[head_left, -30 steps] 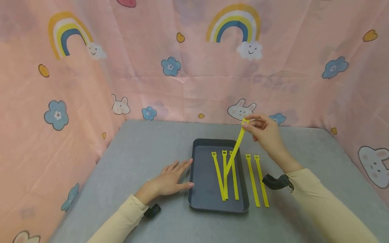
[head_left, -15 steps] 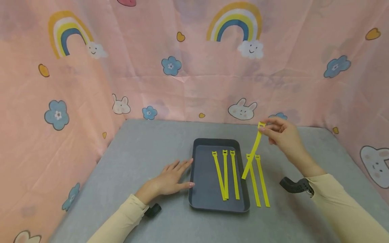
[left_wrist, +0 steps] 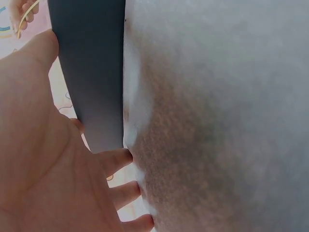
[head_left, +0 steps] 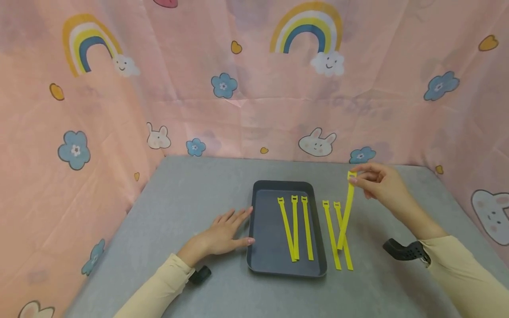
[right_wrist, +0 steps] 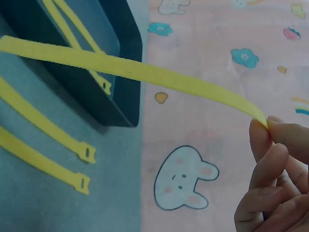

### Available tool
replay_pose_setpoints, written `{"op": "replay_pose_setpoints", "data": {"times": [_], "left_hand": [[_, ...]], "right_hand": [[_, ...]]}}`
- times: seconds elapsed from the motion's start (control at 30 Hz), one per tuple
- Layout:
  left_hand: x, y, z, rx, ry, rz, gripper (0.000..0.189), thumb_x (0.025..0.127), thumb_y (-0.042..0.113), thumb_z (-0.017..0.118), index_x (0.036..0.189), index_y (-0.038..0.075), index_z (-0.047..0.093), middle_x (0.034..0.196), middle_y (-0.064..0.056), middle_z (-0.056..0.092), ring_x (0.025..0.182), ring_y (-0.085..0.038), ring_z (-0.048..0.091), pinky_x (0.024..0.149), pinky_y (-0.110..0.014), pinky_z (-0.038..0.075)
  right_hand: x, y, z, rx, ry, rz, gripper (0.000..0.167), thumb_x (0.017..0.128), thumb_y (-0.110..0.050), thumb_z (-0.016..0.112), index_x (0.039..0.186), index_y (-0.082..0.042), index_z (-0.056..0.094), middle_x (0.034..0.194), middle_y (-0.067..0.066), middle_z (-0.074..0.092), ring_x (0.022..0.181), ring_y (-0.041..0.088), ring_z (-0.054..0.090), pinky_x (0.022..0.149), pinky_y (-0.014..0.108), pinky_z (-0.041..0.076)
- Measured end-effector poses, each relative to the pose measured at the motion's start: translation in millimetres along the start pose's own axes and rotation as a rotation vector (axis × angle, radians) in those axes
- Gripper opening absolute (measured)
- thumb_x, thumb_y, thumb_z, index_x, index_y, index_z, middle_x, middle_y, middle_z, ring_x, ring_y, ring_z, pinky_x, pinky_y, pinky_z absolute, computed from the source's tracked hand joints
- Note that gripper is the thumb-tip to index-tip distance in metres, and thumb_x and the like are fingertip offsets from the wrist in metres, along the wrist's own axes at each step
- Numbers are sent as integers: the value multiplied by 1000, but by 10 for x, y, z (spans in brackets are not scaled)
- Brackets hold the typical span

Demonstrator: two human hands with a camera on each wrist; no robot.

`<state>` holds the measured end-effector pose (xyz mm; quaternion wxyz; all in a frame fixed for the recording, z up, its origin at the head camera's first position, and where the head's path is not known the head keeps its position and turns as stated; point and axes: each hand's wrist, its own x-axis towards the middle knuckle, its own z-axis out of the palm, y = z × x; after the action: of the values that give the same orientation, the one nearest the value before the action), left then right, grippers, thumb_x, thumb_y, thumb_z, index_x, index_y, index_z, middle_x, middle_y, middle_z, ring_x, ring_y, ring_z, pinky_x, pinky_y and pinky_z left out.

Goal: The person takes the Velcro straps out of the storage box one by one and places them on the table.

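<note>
My right hand (head_left: 379, 181) pinches the slotted head of a yellow cable tie (head_left: 347, 207) between thumb and forefinger. The strap hangs down, its tail in front of the right one of two cable ties (head_left: 329, 229) lying on the table beside the tray. Inside the dark grey tray (head_left: 262, 260) lie three more yellow cable ties (head_left: 308, 229); the left two meet at their lower ends. My left hand (head_left: 222, 236), fingers spread and straight, touches the tray's left side. In the left wrist view its thumb and fingertips lie along the tray wall (left_wrist: 91, 72).
The grey table (head_left: 191, 190) reaches back to a pink printed curtain (head_left: 254, 115), which also stands at the left and right. Black wrist straps (head_left: 403, 251) show at both sleeves.
My right hand has carried the pinched cable tie from above the tray to the right, then lowered it a little over the table ties. The left hand and tray stay put.
</note>
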<state>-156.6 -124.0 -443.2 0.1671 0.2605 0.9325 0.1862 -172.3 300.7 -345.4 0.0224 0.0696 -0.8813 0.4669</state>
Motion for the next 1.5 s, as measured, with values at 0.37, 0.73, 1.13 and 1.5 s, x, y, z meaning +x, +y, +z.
{"op": "replay_pose_setpoints", "data": {"times": [0.37, 0.73, 1.13, 1.5], "left_hand": [[11, -10, 12, 9, 4, -2, 87, 93, 69, 47, 160, 35, 3, 168, -4, 18, 155, -38, 12, 121, -63, 14], [24, -7, -5, 2, 2, 6, 87, 93, 69, 47, 160, 33, 4, 168, -5, 19, 155, -39, 12, 121, -63, 13], [33, -45, 56, -6, -3, -10, 88, 91, 73, 45, 159, 39, -1, 168, -1, 15, 156, -34, 7, 122, -62, 11], [17, -17, 29, -2, 1, -6, 87, 93, 70, 46, 160, 35, 3, 167, -4, 19, 156, -37, 11, 121, -63, 14]], "right_hand": [[-157, 151, -103, -42, -76, 101, 45, 94, -42, 66, 126, -11, 56, 59, -10, 45, 53, 20, 43, 53, 33, 36], [-179, 379, -120, -72, -121, 161, 49, 95, -42, 65, 129, -9, 54, 68, -13, 60, 52, 15, 45, 52, 32, 37], [-74, 700, 57, -130, -86, 77, 41, 95, -34, 67, 123, -6, 60, 80, -6, 70, 60, 23, 55, 54, 31, 46], [17, 862, 180, -170, -75, 59, 38, 95, -27, 68, 122, -2, 60, 90, 14, 72, 63, 15, 59, 58, 28, 51]]}}
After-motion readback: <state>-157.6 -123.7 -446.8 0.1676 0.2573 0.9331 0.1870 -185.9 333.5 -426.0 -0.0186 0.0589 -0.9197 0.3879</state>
